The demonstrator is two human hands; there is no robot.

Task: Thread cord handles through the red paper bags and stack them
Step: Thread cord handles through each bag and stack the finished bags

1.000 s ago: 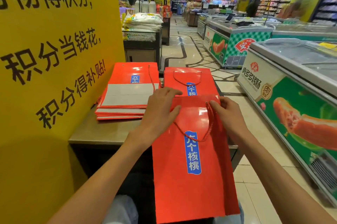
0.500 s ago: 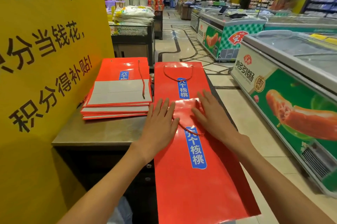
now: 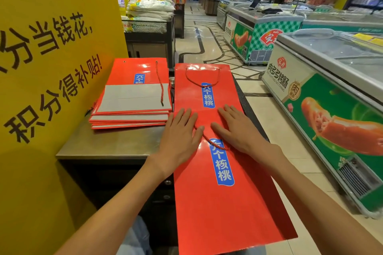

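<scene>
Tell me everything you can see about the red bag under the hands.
The bag is glossy red paper, folded flat, with a blue label of white Chinese characters down its middle. A twisted red cord handle loops below its top edge. It lies lengthwise, its top end overlapping another red bag on the steel counter, its lower end overhanging toward the person. The left hand and right hand press flat on its top.

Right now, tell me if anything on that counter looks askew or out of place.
The near bag juts well past the counter edge, unsupported, only its top lapping the far bag under both flat hands, left and right. A loose cord trails across the left stack.
</scene>
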